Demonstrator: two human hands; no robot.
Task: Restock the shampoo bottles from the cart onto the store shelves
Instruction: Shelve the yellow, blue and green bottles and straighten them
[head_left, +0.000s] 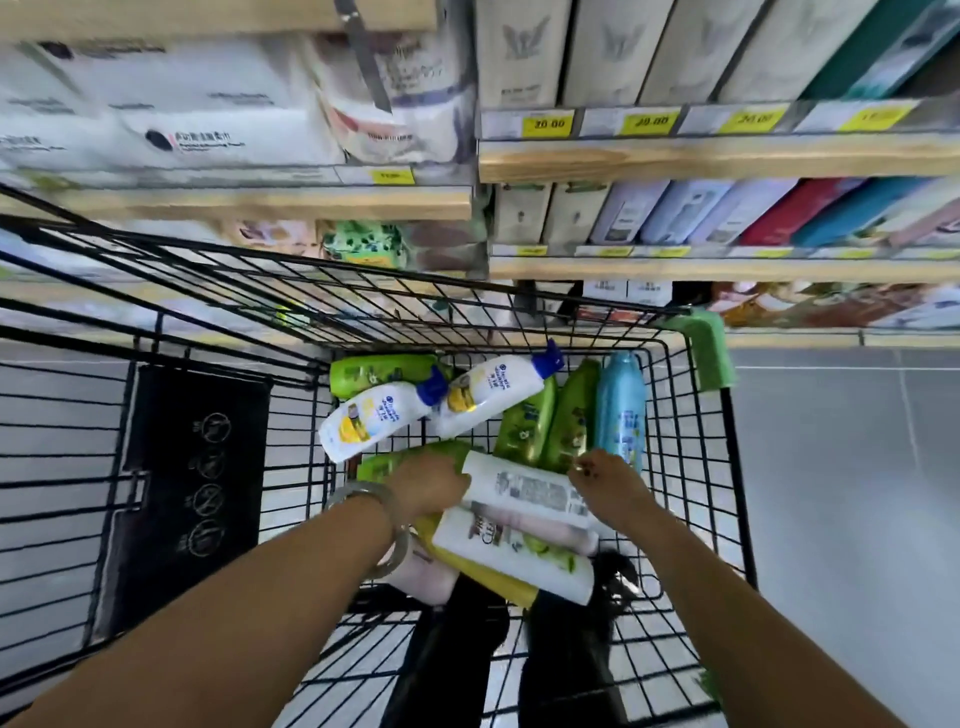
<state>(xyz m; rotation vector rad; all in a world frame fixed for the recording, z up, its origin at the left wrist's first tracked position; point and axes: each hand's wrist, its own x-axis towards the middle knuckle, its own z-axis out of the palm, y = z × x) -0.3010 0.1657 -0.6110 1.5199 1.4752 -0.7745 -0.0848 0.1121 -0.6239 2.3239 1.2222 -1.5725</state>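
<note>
Holding mixed shampoo bottles (524, 426), wire cart (693, 441), left hand (431, 488), right hand (610, 483), each grip round white bottle (524, 491)

Both forearms (234, 613) are bare, and behind the left hand (431, 488), near the frame's centre, the wrist wears two pale, silvery, part-translucent bangles (363, 492), the second lying toward five o'clock of the first, while black trousers (457, 654) show at six o'clock.
</note>
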